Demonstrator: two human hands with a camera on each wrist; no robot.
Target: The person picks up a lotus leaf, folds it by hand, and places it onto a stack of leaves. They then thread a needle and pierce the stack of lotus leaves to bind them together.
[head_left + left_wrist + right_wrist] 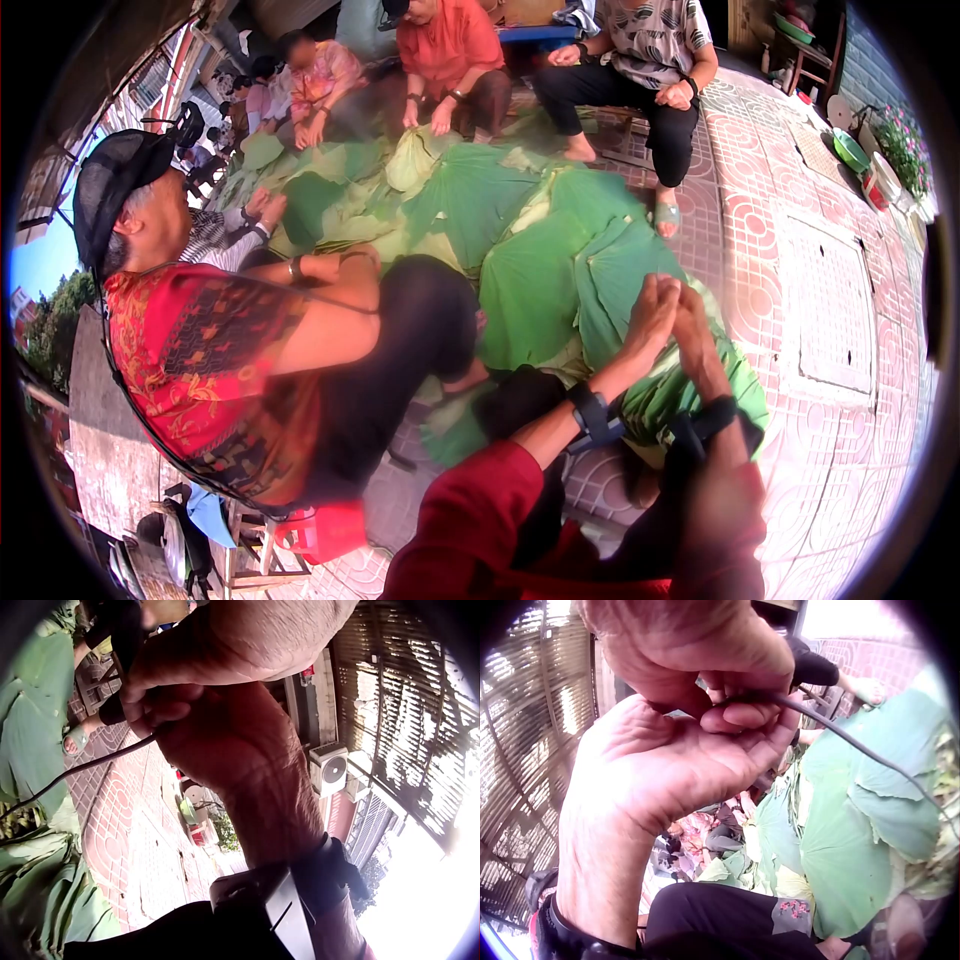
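My left hand [648, 312] and right hand [694, 325] meet at the fingertips above a pile of large green lotus leaves [535, 285]. Between their curled fingers they pinch a thin dark cord [90, 763]. From the fingers, the cord [870, 755] trails down across the leaves in the right wrist view. Its pinched end is hidden by the fingers. Just below my hands, a thick bundle of folded leaves [735, 395] lies close to my lap, its layered edges [56, 896] showing in the left wrist view.
A person in a red patterned shirt [200, 330] sits close on my left. Several people sit along the far side, one in a printed shirt [655, 40]. Pink patterned tiles [750, 190] lie to the right, with a green basin [850, 150]. A red bag [322, 532] stands at lower left.
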